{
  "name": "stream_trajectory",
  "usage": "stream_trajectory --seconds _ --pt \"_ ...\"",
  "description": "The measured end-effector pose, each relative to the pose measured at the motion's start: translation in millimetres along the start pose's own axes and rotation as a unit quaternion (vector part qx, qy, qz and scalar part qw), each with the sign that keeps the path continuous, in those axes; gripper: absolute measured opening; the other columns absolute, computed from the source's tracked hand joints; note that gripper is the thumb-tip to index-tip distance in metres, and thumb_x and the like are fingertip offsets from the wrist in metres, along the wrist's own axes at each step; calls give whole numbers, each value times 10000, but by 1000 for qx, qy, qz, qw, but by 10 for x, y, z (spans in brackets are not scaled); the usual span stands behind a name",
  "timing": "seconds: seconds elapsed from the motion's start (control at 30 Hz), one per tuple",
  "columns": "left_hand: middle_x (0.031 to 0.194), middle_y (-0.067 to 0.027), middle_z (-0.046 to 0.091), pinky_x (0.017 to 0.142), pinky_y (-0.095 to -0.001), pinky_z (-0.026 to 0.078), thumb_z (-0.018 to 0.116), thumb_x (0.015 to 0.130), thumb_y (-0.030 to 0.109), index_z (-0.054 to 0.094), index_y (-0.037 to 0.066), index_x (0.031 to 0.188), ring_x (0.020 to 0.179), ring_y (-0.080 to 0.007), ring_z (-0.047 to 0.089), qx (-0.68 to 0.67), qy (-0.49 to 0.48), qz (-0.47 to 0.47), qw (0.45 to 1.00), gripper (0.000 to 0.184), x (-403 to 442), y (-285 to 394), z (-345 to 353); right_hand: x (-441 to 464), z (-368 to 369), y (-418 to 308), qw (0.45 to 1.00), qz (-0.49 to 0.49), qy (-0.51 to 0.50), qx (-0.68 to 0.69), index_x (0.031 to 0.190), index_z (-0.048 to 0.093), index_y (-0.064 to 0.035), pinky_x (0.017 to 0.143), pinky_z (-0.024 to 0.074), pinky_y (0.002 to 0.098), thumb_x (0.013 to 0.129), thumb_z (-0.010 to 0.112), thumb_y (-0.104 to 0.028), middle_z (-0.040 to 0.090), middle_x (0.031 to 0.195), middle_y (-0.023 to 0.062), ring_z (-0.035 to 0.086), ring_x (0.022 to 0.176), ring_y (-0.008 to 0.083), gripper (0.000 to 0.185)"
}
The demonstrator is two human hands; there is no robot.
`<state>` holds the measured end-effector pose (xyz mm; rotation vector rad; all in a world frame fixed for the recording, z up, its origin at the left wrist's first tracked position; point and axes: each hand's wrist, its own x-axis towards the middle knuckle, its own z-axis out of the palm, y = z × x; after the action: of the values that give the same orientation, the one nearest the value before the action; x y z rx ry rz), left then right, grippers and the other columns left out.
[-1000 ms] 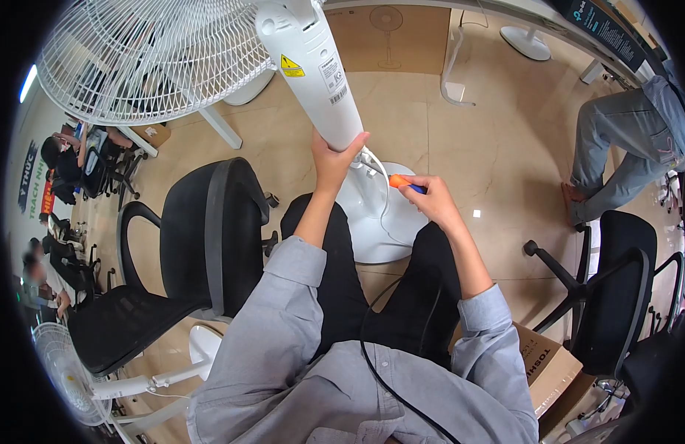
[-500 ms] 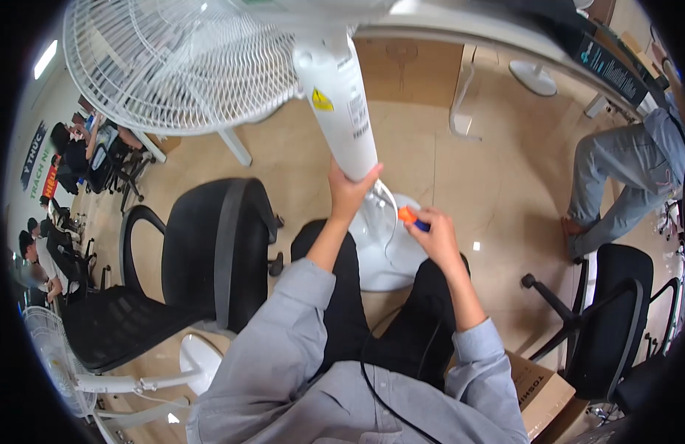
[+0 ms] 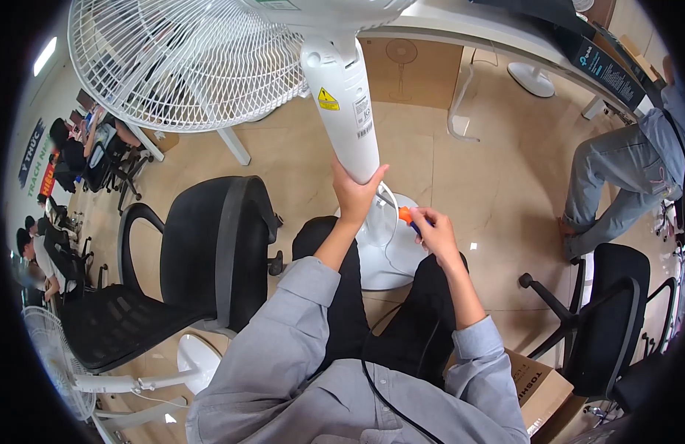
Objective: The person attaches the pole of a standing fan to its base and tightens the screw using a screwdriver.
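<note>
A white fan stands before me, its wire cage (image 3: 187,66) at the upper left and its neck housing (image 3: 342,111) tilted toward me. My left hand (image 3: 355,194) wraps round the lower end of that housing. In my right hand (image 3: 436,235) is a screwdriver with an orange and blue handle (image 3: 405,215), its shaft pointing up and left at the fan's pole just under the housing. The tip is hidden by the white cable (image 3: 390,194) and pole. Between my knees rests the round white base (image 3: 391,259).
Black office chairs stand at the left (image 3: 202,244) and right (image 3: 609,311). Another person's legs (image 3: 616,170) are at the right. A desk (image 3: 498,26) crosses the top. A cardboard box (image 3: 539,392) lies at lower right, a second fan (image 3: 54,362) at lower left.
The view has tilted, so the fan and both hands appear lower and slightly further right. My right fingers have shifted on the screwdriver handle. My left hand keeps its hold.
</note>
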<state>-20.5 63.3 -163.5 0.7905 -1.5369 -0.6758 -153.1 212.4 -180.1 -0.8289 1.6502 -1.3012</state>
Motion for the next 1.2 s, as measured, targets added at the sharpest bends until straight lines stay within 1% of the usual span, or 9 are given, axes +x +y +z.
stream_trajectory --seconds 0.03,0.13,0.43,0.63,0.83,0.93,0.97,1.03,1.2 --pt "1228 -169 560 911 -385 504 903 752 166 395 -13 1365 1075 -273 613 6 7 -2 1000 816 -27 22 3 -4 -15 -47 999 31 -16 -3 1047 733 19 420 404 261 996 584 -440 710 743 76 558 485 102 486" --pt "1143 -206 630 852 -401 530 897 755 178 432 -28 1325 996 -320 668 50 41 49 997 763 -22 59 26 21 -70 -113 992 99 -48 -65 896 738 4 403 350 242 1017 554 -440 651 636 49 526 489 83 496" --pt "1123 -212 613 831 -401 530 880 779 157 396 -41 1320 972 -314 662 17 12 63 998 752 3 9 1 -37 109 122 946 -163 87 -264 871 744 -16 568 506 396 982 594 -308 678 640 132 644 562 303 346" --pt "1160 -214 600 839 -391 531 879 783 151 381 -45 1343 986 -299 660 24 3 69 997 775 4 -44 -3 -159 172 -10 836 -297 138 -442 897 743 -51 563 503 435 938 650 -224 662 708 113 634 589 331 201" --pt "1190 -218 588 865 -395 525 880 786 166 357 -42 1388 1026 -304 648 24 5 59 998 824 -2 -48 -4 -137 77 33 899 -259 112 -335 1100 745 -56 620 520 407 918 669 -223 693 815 112 664 672 300 259" --pt "1209 -221 580 876 -398 522 878 789 175 351 -39 1400 1051 -310 642 21 1 58 998 835 -21 -27 -13 -23 -58 232 955 -234 68 -167 1187 726 -66 686 520 365 907 672 -217 701 925 147 673 769 276 323" --pt "1200 -223 585 874 -401 523 879 789 178 355 -38 1396 1045 -315 645 19 0 51 998 830 -25 -19 -15 5 -93 285 959 -253 61 -114 1178 722 -25 704 501 304 913 703 -203 705 977 131 658 807 192 319" --pt "1181 -228 594 871 -406 524 880 787 182 364 -37 1386 1033 -324 650 15 -1 41 999 821 -26 -35 -17 -82 -131 202 990 -115 68 38 1183 709 7 686 488 278 917 729 -203 694 932 90 632 784 142 340" --pt "1123 -233 618 858 -416 526 886 778 188 401 -34 1337 995 -341 661 32 6 45 998 773 -27 -46 -23 -70 28 365 961 -41 124 242 1165 655 57 639 490 249 942 741 -223 665 869 56 622 726 104 368"
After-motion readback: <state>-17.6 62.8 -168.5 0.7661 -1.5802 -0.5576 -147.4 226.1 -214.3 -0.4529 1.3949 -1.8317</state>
